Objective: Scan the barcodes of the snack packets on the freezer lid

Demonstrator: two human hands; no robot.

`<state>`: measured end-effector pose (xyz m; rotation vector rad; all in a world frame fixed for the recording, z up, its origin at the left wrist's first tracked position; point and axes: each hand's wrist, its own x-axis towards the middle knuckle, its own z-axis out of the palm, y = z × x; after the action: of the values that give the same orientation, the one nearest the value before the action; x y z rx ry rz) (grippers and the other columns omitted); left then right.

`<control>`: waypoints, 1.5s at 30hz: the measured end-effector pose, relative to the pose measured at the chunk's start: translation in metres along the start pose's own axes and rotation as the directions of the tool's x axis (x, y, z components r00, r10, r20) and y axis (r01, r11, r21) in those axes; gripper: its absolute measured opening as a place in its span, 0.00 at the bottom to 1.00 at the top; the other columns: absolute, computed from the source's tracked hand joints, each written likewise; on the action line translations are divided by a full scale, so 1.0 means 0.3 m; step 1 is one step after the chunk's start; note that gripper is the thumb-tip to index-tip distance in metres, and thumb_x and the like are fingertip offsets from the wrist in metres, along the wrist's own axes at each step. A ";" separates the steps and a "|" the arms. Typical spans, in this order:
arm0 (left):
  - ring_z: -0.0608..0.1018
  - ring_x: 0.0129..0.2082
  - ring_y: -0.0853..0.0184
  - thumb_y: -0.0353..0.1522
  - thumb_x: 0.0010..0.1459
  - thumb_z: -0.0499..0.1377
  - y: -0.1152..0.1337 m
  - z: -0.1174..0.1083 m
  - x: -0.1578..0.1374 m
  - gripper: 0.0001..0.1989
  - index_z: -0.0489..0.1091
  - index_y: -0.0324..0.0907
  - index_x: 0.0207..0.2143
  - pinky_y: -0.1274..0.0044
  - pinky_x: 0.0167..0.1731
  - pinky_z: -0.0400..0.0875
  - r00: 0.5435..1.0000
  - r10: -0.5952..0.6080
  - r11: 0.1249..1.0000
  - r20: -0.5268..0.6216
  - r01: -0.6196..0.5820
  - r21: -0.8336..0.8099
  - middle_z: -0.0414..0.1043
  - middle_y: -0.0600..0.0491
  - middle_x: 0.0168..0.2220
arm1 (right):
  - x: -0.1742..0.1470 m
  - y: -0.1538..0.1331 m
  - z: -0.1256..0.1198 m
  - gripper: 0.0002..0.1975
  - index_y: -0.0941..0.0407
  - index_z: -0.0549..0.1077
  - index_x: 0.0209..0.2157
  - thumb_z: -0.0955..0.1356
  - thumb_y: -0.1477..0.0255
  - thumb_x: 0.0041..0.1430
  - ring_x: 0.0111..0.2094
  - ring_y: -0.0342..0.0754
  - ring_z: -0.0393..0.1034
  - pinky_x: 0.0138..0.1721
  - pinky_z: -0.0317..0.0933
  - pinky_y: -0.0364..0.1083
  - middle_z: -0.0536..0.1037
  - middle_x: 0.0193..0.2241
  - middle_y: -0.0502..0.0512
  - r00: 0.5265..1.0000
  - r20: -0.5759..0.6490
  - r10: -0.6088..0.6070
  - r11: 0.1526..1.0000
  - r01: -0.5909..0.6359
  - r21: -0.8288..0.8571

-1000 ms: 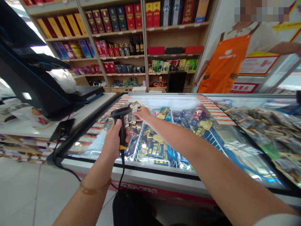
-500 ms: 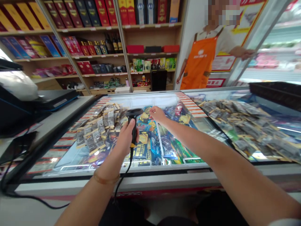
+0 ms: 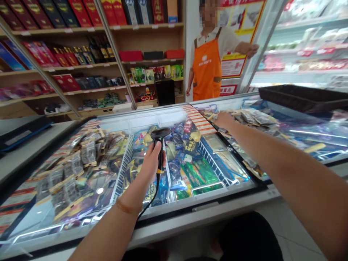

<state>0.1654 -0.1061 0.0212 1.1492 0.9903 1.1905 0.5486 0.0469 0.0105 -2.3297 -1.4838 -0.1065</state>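
Observation:
My left hand (image 3: 153, 156) is wrapped around the grip of a black-and-yellow barcode scanner (image 3: 160, 136), its head up and its cord trailing down toward me. Under it is the glass top of a chest freezer (image 3: 176, 221), with bagged frozen goods (image 3: 201, 170) in white wire baskets below the glass. To the left, a pile of small dark packets with tan edges (image 3: 91, 150) lies on the glass. My right hand (image 3: 227, 119) reaches far right, at a second pile of similar packets (image 3: 255, 117). Motion smears its fingers, so whether it grips one is unclear.
A black tray (image 3: 301, 98) rests on the freezer's far right. Behind stands a person in an orange apron (image 3: 207, 69), one arm stretched to the right. Shelves with boxes and bottles (image 3: 148, 25) line the back. A dark flat device (image 3: 24, 130) sits on the left counter.
My right hand has swung from the middle of the glass, near the scanner, to the right-hand packet pile. The view has turned right. My left hand keeps the scanner.

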 end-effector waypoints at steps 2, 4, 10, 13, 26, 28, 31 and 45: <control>0.66 0.12 0.75 0.58 0.50 0.64 -0.017 -0.011 -0.007 0.28 0.61 0.45 0.35 0.80 0.13 0.59 1.000 -0.009 1.000 0.021 0.009 0.018 0.68 0.62 0.22 | 0.031 0.018 -0.003 0.30 0.66 0.75 0.52 0.77 0.62 0.53 0.60 0.71 0.66 0.55 0.61 0.63 0.74 0.54 0.81 0.993 0.089 0.078 0.991 -0.067 -0.120; 0.66 0.12 0.75 0.58 0.50 0.64 -0.022 -0.023 -0.009 0.29 0.61 0.45 0.35 0.80 0.13 0.59 0.999 -0.014 0.999 0.032 0.013 0.031 0.67 0.62 0.22 | 0.056 0.023 -0.002 0.30 0.68 0.75 0.52 0.76 0.60 0.56 0.63 0.72 0.60 0.56 0.58 0.63 0.72 0.55 0.84 0.980 0.145 0.137 0.974 -0.107 -0.199; 0.67 0.13 0.76 0.58 0.52 0.63 -0.016 -0.046 -0.009 0.28 0.60 0.44 0.33 0.81 0.14 0.59 1.000 -0.026 0.996 0.009 0.025 0.091 0.68 0.61 0.23 | 0.087 0.019 0.002 0.26 0.65 0.77 0.51 0.77 0.67 0.52 0.61 0.73 0.63 0.56 0.59 0.65 0.75 0.53 0.78 0.985 0.118 0.129 0.965 -0.097 -0.244; 0.67 0.13 0.75 0.57 0.53 0.63 -0.020 -0.049 -0.014 0.28 0.60 0.44 0.33 0.81 0.14 0.59 0.999 -0.036 0.993 0.007 0.035 0.112 0.67 0.62 0.22 | 0.066 -0.005 -0.010 0.18 0.64 0.79 0.48 0.73 0.70 0.58 0.59 0.73 0.64 0.55 0.58 0.69 0.76 0.50 0.76 0.999 -0.010 0.051 0.992 -0.051 -0.119; 0.66 0.12 0.75 0.58 0.53 0.62 -0.054 -0.051 -0.006 0.28 0.60 0.45 0.34 0.81 0.13 0.57 0.996 -0.002 0.993 0.086 -0.008 0.116 0.67 0.62 0.20 | -0.171 -0.466 0.131 0.12 0.56 0.71 0.36 0.71 0.61 0.59 0.36 0.48 0.74 0.42 0.68 0.48 0.78 0.30 0.51 0.981 0.110 -0.161 0.361 -0.045 0.931; 0.66 0.12 0.75 0.58 0.52 0.63 -0.060 -0.052 -0.006 0.28 0.60 0.45 0.34 0.81 0.13 0.57 0.997 -0.013 0.994 0.082 0.004 0.110 0.67 0.62 0.20 | -0.237 -0.528 0.168 0.14 0.55 0.71 0.36 0.72 0.60 0.56 0.35 0.47 0.75 0.39 0.69 0.46 0.78 0.29 0.49 0.952 0.170 -0.253 0.169 -0.129 0.977; 0.66 0.12 0.75 0.58 0.51 0.63 -0.068 -0.052 -0.004 0.28 0.60 0.46 0.35 0.80 0.13 0.58 0.996 -0.026 0.994 0.082 0.017 0.111 0.67 0.62 0.19 | -0.292 -0.571 0.193 0.14 0.54 0.71 0.36 0.74 0.62 0.52 0.34 0.45 0.75 0.39 0.69 0.44 0.78 0.29 0.48 0.928 0.185 -0.324 0.053 -0.177 0.983; 0.66 0.13 0.75 0.57 0.53 0.63 -0.065 -0.031 -0.022 0.28 0.60 0.44 0.36 0.81 0.14 0.58 0.979 -0.039 0.993 0.202 0.016 0.116 0.67 0.61 0.21 | -0.333 -0.552 0.162 0.23 0.53 0.65 0.37 0.76 0.57 0.47 0.34 0.49 0.75 0.35 0.69 0.46 0.77 0.29 0.49 0.881 0.241 -0.408 0.151 -0.195 0.969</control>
<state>0.1585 -0.1116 0.0003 1.3158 0.9226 0.9818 0.3509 0.0400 -0.0157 -1.0585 -1.2088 1.1691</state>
